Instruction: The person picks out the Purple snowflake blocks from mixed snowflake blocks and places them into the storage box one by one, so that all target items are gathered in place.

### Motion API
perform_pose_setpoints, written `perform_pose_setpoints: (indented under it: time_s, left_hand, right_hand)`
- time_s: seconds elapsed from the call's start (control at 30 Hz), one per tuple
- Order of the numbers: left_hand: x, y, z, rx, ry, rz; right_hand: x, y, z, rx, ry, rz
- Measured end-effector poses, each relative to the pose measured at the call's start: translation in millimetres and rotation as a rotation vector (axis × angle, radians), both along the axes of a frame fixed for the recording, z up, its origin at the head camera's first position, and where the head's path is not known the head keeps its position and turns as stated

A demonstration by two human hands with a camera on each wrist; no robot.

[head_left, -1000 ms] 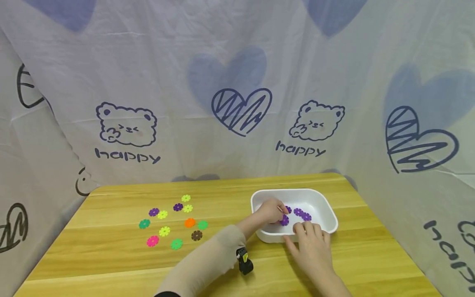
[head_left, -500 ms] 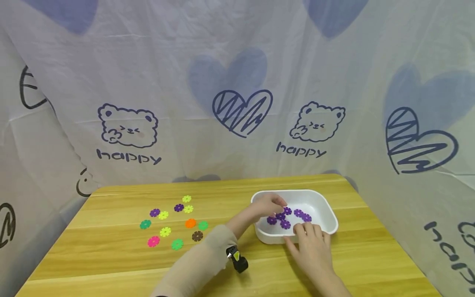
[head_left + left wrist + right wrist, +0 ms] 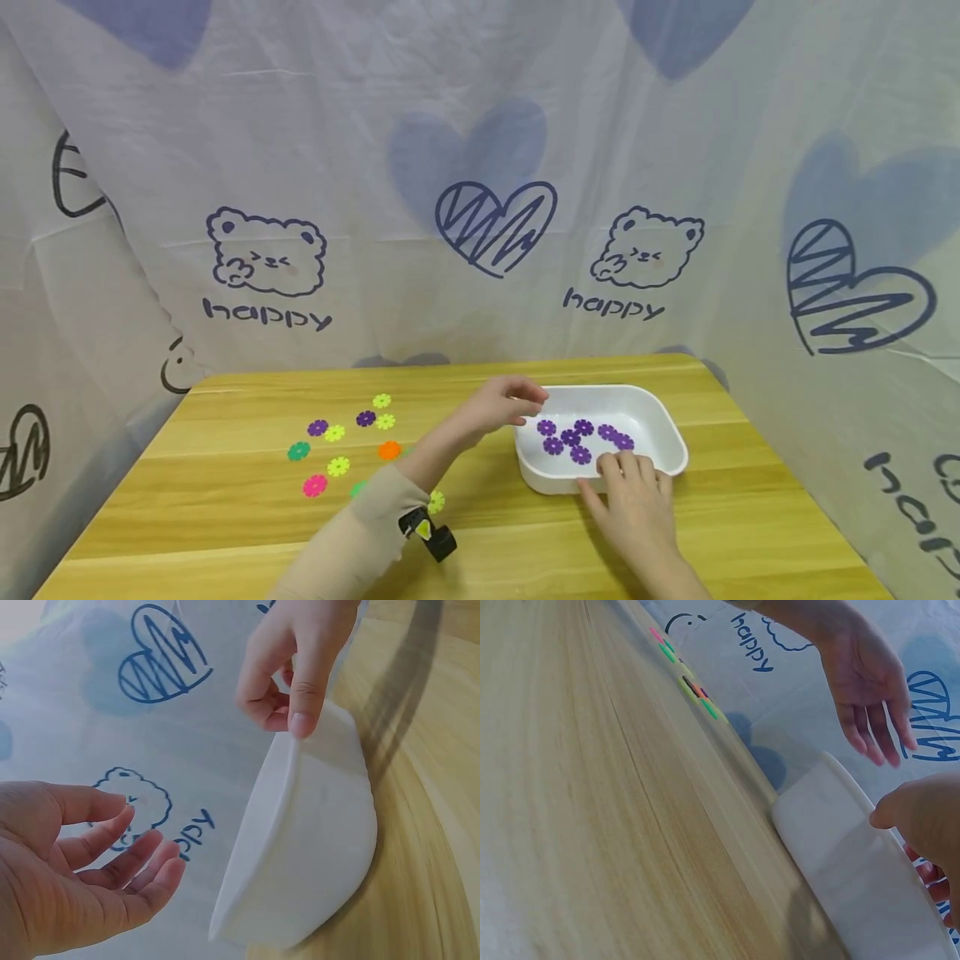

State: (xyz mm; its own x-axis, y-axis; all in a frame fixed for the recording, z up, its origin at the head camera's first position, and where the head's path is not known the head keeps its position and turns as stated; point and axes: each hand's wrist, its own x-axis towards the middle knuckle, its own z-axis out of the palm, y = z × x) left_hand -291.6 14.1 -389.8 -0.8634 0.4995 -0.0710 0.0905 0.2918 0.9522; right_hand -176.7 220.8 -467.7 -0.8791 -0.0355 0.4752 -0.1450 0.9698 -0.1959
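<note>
My left hand (image 3: 501, 404) hovers over the left rim of a white plastic tub (image 3: 652, 419). Its fingers are loosely bent, and the left wrist view shows nothing between the fingers and thumb of this hand (image 3: 90, 877). My right hand (image 3: 637, 508) holds the tub's near rim, thumb (image 3: 885, 812) outside and fingers over the inside. Several purple snowflake discs (image 3: 581, 455) lie flat on the tub's floor, a few of them overlapping. The tub walls hide these discs in both wrist views.
On the wooden table (image 3: 225, 533), loose snowflake discs lie to the left: pink (image 3: 315, 486), orange (image 3: 389, 450), teal (image 3: 298, 451), dark purple (image 3: 365, 418) and several yellow. My left forearm covers part of this group. A printed curtain (image 3: 360, 167) hangs behind the table.
My left hand has lifted out of the tub and moved left, uncovering more purple discs inside. A yellow disc beside the left forearm has come into view. My right hand keeps its hold.
</note>
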Motion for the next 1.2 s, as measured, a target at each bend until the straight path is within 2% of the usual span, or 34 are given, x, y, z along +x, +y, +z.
perform_pose_setpoints:
  time_s: [0.27, 0.47, 0.63, 0.93, 1.2]
  left_hand:
    - [15.0, -39.7, 2.9, 0.016, 0.038, 0.004]
    - [24.5, -80.1, 2.0, 0.017, 0.047, 0.057]
    - [27.5, -113.4, -3.1, 0.038, 0.049, 0.121]
    - [22.6, -161.1, -6.5, 0.061, 0.069, 0.258]
    - [3.1, -185.1, -26.1, 0.038, 0.101, 0.430]
  right_hand:
    - [-0.4, 0, 0.3, -0.003, -0.004, -0.004]
    - [-1.1, -1, 0.6, 0.001, -0.009, -0.005]
    - [-1.2, -2, 1.6, 0.006, -0.020, -0.008]
    - [-1.1, -1, 2.0, 0.004, -0.040, -0.020]
    - [-0.4, 0, 1.7, 0.004, -0.027, -0.020]
